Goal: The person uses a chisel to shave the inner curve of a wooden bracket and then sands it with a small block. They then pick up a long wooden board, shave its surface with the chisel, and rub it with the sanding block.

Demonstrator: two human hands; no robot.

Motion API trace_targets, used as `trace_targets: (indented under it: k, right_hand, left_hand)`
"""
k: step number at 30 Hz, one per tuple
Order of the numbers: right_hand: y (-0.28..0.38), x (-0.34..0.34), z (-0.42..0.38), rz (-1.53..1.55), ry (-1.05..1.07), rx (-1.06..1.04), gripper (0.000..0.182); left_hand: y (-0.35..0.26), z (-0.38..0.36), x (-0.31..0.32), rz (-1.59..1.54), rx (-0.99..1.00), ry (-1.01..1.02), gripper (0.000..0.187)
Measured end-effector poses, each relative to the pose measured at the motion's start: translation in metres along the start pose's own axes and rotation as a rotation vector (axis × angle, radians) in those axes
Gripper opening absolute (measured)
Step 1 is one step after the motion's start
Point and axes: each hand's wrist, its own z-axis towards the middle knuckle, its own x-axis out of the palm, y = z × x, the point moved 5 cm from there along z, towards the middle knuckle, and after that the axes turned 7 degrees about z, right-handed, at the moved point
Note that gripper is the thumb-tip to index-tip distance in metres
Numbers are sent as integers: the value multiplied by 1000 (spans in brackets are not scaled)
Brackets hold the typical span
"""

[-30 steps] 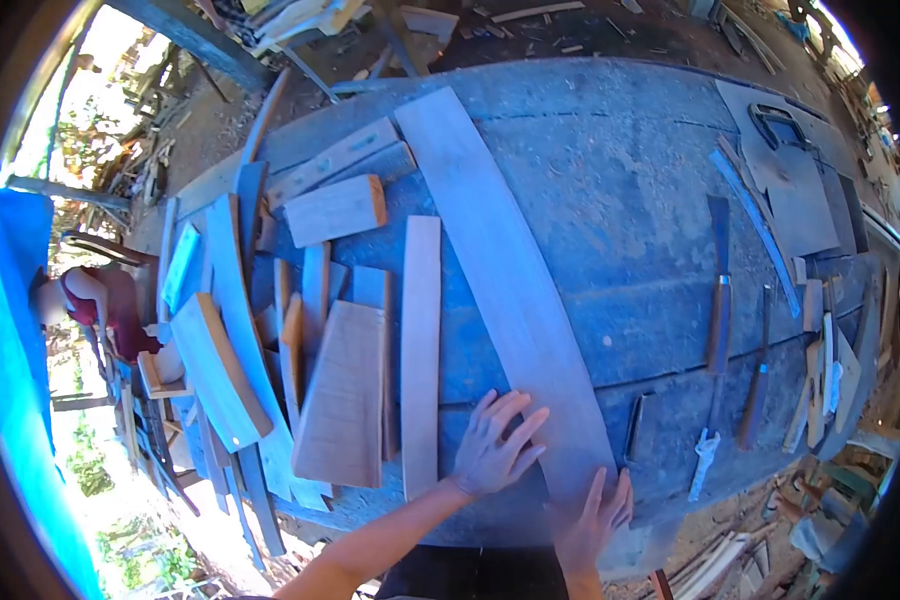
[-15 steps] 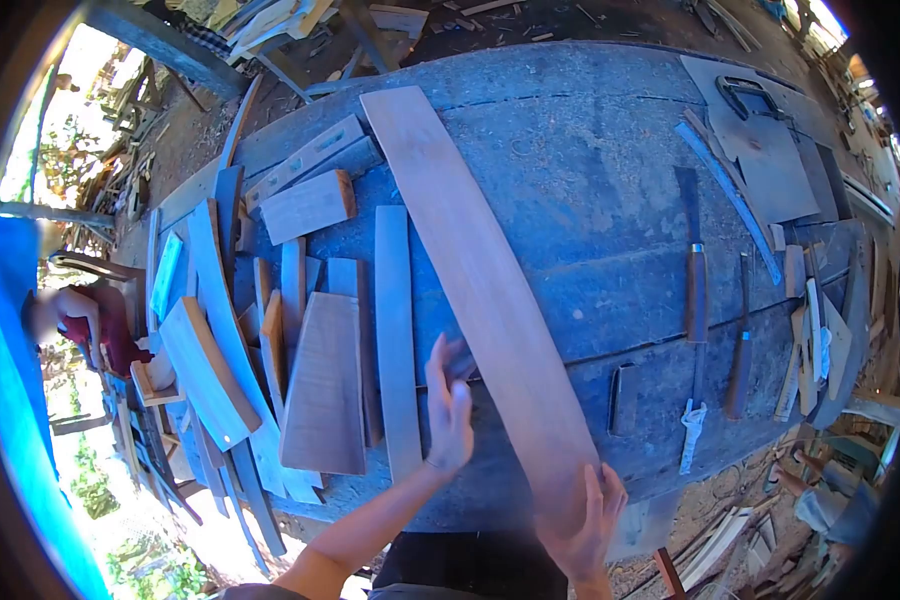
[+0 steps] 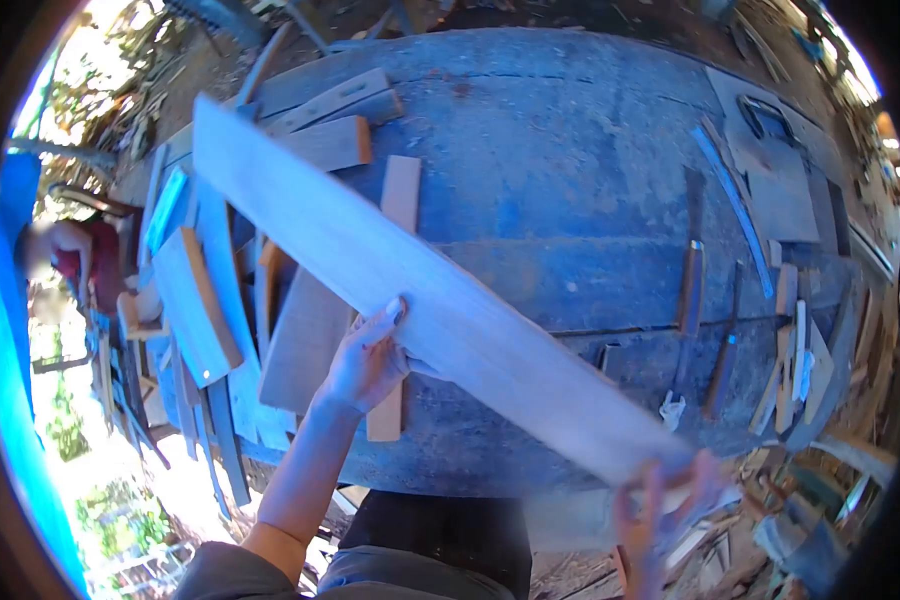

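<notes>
A long, wide wooden board (image 3: pixel 450 310) slants across the view from upper left to lower right, raised over the workbench. My left hand (image 3: pixel 368 362) is closed on its near edge around the middle, thumb on top and fingers underneath. At the board's lower right end my right hand (image 3: pixel 665 510) grips the end, smeared by motion. Under the board lies a narrow wooden strip (image 3: pixel 385 412), partly covered. Left of my left hand sits a broad wooden piece (image 3: pixel 305 345), its upper part hidden by the board.
The blue-grey workbench (image 3: pixel 560 190) carries several cut wood pieces at left, including a thick curved block (image 3: pixel 195 305). At right lie a wooden-handled chisel (image 3: pixel 691 285), another handled tool (image 3: pixel 722 378) and a black clamp (image 3: pixel 763 118). A person (image 3: pixel 90 255) is at far left.
The board has been lifted and turned, its far end swinging left and its near end right. My left hand has moved from beside the board to hold it; my right hand shifted right.
</notes>
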Motion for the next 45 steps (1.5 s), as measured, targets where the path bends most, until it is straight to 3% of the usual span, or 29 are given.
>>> trace_targets:
  k: [1,3,4,6,8,10,12,13,15,17,19,21,25,26,28,29,31,33,34,37,38,40,42,45]
  right_hand:
    - [-12,5,12,21,-12,-21,67]
    - [-43,4,33,-131,-214,270,64]
    - [-34,11,44,-121,-218,257,64]
    - [-15,47,55,984,-309,641,61]
    - [41,85,84,1687,-67,686,67]
    - [88,109,111,2104,-83,557,77]
    - [115,136,98,2545,-69,922,79]
    - [118,144,86,2533,-63,949,79]
    - [135,153,61,2946,238,885,81]
    - [149,162,27,2916,190,868,83]
    - [165,154,13,2569,428,981,74]
    - [168,163,1,2450,473,995,70]
    - [177,188,-23,2075,577,1017,58]
    - [184,190,-23,2086,570,1027,58]
    - [180,182,-10,2027,299,1124,35]
    - [177,175,-10,2027,283,1143,35]
    - [163,163,-12,1703,317,1057,26]
    - [148,167,-28,1701,180,1085,20]
    - [138,166,-35,1723,91,1066,21]
    - [112,171,-43,1590,103,1128,24]
    - [110,177,-48,1551,123,1114,26]
    - [112,165,-39,1482,137,1103,29]
    - [114,152,-35,1358,-13,1073,30]
    - [124,154,-40,1239,-11,1041,28]
  left_hand:
    - [-8,-6,-1,164,53,-35,60]
    - [-10,-13,7,177,83,-104,61]
    - [-8,-13,15,181,92,-158,63]
    - [7,-5,42,80,179,-274,62]
    - [33,7,65,-89,174,-228,61]
    - [60,11,83,-193,109,-191,61]
    - [80,23,103,-329,-205,-162,64]
    - [84,32,112,-340,-222,-172,64]
    - [73,55,133,-466,150,-148,70]
    - [78,73,155,-589,104,-131,70]
    - [93,90,164,-705,55,-122,71]
    - [115,113,165,-822,64,-47,69]
    - [140,127,150,-845,64,-88,70]
    - [147,123,150,-833,55,-92,70]
    - [156,101,159,-740,-116,-10,67]
    - [158,89,158,-734,-135,-8,67]
    - [158,61,159,-331,-201,207,60]
    - [141,37,136,54,-37,311,51]
    - [129,27,122,293,52,224,42]
    - [106,1,70,910,344,-17,29]
    - [103,-5,55,917,341,-8,29]
    - [98,-17,38,1389,490,8,34]
    - [105,-28,36,1506,558,-6,41]
    - [123,-38,27,1683,618,-8,56]
